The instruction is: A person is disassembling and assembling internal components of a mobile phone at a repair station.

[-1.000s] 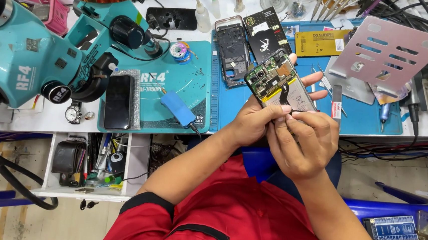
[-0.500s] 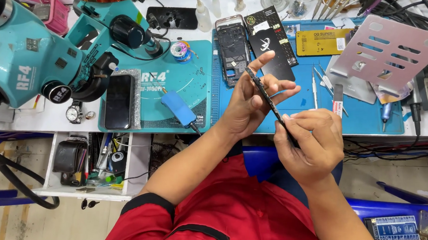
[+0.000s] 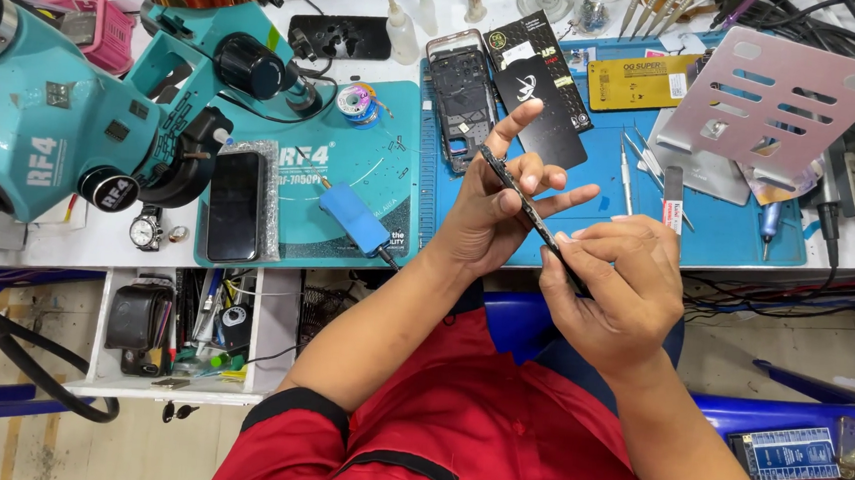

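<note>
Both my hands hold a thin dark phone body (image 3: 522, 202) edge-on above the front of the blue work mat (image 3: 728, 241). My left hand (image 3: 495, 210) grips its upper end, with the fingers spread. My right hand (image 3: 613, 288) pinches its lower end with thumb and fingertips. On the mat behind my hands lie an opened phone frame (image 3: 463, 97) and a black flat box (image 3: 540, 88).
A teal microscope (image 3: 86, 106) fills the left side. A dark phone (image 3: 234, 206) and a blue handled tool (image 3: 357, 220) lie on the teal mat (image 3: 373, 156). Tweezers (image 3: 628, 174), a yellow pack (image 3: 641, 83), a pink slotted stand (image 3: 773, 99) and an open drawer of tools (image 3: 181, 328) are nearby.
The phone body was turned from flat, with its inside facing me, to edge-on. My left fingers have opened out and both hands have stayed on it.
</note>
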